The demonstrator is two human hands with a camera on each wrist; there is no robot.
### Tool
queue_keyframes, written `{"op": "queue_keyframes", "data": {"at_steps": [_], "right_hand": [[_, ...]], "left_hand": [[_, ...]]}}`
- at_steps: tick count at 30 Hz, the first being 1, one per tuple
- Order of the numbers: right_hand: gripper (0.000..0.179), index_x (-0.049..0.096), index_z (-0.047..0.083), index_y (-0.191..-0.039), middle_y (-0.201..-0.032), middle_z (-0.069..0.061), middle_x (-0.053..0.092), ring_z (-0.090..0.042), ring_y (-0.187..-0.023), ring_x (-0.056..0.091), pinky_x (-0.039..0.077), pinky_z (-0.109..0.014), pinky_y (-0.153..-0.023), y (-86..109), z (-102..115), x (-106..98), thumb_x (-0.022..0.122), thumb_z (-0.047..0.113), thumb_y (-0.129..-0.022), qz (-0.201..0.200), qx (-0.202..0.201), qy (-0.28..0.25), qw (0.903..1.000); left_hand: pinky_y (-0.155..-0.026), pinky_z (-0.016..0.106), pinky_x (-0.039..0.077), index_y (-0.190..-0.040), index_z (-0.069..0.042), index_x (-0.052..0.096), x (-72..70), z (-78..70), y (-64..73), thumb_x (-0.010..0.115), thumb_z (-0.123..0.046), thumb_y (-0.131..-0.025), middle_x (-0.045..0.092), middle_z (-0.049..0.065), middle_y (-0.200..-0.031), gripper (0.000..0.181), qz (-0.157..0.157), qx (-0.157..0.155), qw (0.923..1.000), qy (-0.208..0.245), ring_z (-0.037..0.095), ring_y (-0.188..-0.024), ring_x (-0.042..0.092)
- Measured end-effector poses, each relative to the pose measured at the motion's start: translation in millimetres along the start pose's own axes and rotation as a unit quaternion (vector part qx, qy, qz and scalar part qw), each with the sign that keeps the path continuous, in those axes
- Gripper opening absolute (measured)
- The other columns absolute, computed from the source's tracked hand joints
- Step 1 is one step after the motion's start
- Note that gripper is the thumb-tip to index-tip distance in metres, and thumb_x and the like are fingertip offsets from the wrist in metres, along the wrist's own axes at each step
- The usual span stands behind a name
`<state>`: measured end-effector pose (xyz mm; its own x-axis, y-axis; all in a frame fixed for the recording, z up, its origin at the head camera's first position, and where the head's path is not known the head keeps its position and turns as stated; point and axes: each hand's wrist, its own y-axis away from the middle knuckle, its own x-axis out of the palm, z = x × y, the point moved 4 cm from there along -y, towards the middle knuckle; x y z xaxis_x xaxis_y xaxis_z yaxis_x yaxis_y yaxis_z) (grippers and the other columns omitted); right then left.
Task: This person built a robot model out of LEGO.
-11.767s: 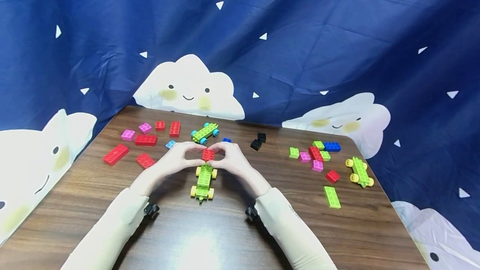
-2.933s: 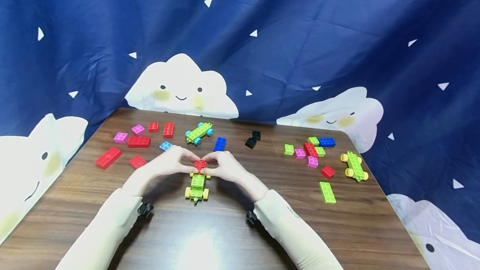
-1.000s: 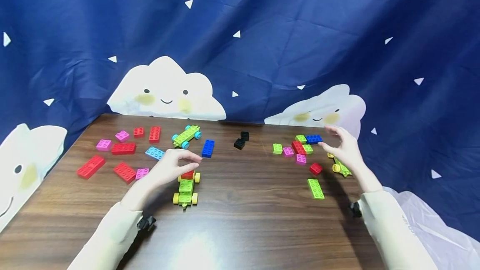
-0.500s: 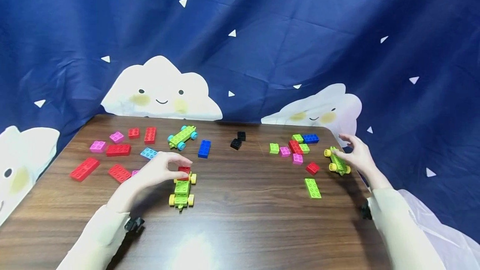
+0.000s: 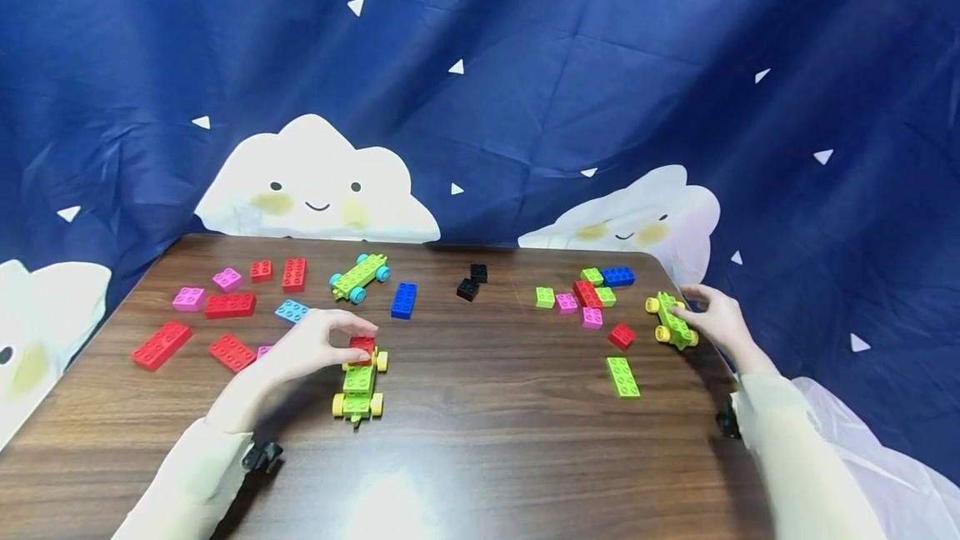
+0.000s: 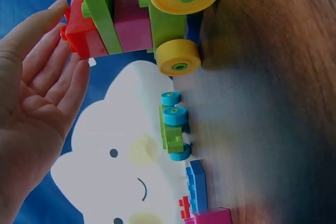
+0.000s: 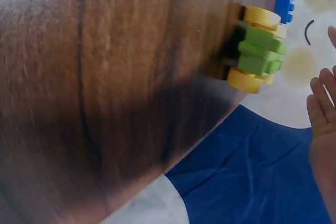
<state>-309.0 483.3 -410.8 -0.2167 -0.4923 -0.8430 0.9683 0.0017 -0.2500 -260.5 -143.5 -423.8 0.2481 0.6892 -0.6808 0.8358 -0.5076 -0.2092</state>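
Observation:
My left hand (image 5: 311, 346) hovers at the red brick (image 5: 361, 345) atop a lime-green toy car (image 5: 357, 403) with yellow wheels. Thumb and fingertips lie right at the brick's top, fingers loosely extended in the left wrist view, where a magenta brick (image 6: 132, 18) shows between the car's base and the green piece under the red brick. Far to the right, my right hand (image 5: 720, 321) is over the outer side of a second yellow-wheeled green car (image 5: 671, 321). Its fingers look straight and apart from that car in the right wrist view.
A green car with blue wheels (image 5: 359, 277) stands at the back, beside a blue brick (image 5: 403, 300). Red bricks (image 5: 230, 305) and pink ones lie left. Black bricks (image 5: 468, 289) sit centre-back. A mixed cluster and a green plate (image 5: 622, 377) lie right, near the table edge.
My right hand has left the red brick and moved far right, down beside the second car. The left hand lifted off a little, then lowered back to the brick. The view turned right.

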Motion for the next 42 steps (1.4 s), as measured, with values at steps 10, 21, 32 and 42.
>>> {"op": "queue_keyframes", "data": {"at_steps": [10, 21, 32, 42], "right_hand": [[0.043, 0.061, -0.012, -0.116, -0.110, -0.033, 0.065, -0.047, -0.098, 0.065, 0.051, -0.047, -0.081, 2.5, -9, 10, 0.073, 0.017, -0.085, -0.044, 0.015, 0.023, 0.9987], [0.047, 0.063, -0.012, -0.114, -0.107, -0.032, 0.066, -0.045, -0.091, 0.063, 0.050, -0.048, -0.074, -2.1, -12, 19, 0.075, 0.021, -0.082, -0.038, 0.065, 0.051, 0.9959], [0.057, 0.059, -0.014, -0.118, -0.114, -0.035, 0.062, -0.045, -0.095, 0.061, 0.050, -0.050, -0.078, -3.2, -17, 28, 0.073, 0.030, -0.085, -0.008, 0.124, 0.058, 0.9906], [0.054, 0.061, -0.016, -0.116, -0.117, -0.035, 0.060, -0.052, -0.104, 0.056, 0.046, -0.057, -0.086, -3.8, -14, 34, 0.073, 0.027, -0.085, -0.032, 0.168, 0.058, 0.9835]], "left_hand": [[-0.091, 0.052, 0.052, -0.114, -0.014, 0.072, -0.1, 1.9, -1.4, 0.080, -0.030, -0.081, 0.074, -0.002, -0.108, 0.037, 0.006, -0.010, 0.9999, 0.010, 0.018, -0.101, 0.067], [-0.091, 0.038, 0.054, -0.116, -0.011, 0.071, -0.7, 5.0, -2.4, 0.079, -0.032, -0.082, 0.073, -0.004, -0.109, 0.040, 0.010, -0.015, 0.9997, -0.014, 0.015, -0.103, 0.067], [-0.091, 0.040, 0.054, -0.116, -0.013, 0.071, 0.3, 5.1, -3.1, 0.080, -0.031, -0.081, 0.073, -0.004, -0.110, 0.040, 0.012, -0.014, 0.9997, -0.013, 0.015, -0.103, 0.067], [-0.092, 0.046, 0.053, -0.115, -0.015, 0.071, -0.8, 4.7, -3.0, 0.080, -0.030, -0.082, 0.073, -0.002, -0.111, 0.038, 0.016, -0.016, 0.9997, -0.001, 0.017, -0.104, 0.067]]}}
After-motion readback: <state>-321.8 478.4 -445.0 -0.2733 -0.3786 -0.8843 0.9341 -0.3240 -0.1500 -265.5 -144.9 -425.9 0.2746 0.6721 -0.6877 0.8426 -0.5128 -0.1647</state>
